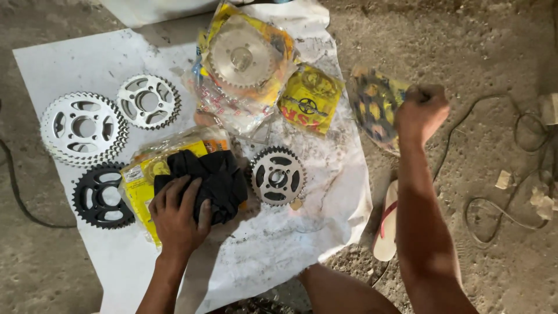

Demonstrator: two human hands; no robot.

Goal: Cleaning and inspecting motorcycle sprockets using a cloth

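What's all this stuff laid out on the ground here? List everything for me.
White sheet: one, spread on dirt floor.
Silver sprockets: a stack far left, one beside it, one centre.
Black sprocket: one, lower left.
Packaged sprockets: yellow wrappers, top centre.
Black cloth: one, on a yellow packet.
Sandal: one, white, right of sheet.
Cable: dark, far right.
Left hand: on the cloth.
Right hand: gripping a blurred packaged sprocket.

Left hand (177, 218) presses black cloth (212, 180); right hand (421, 110) grips packaged sprocket (375, 107).
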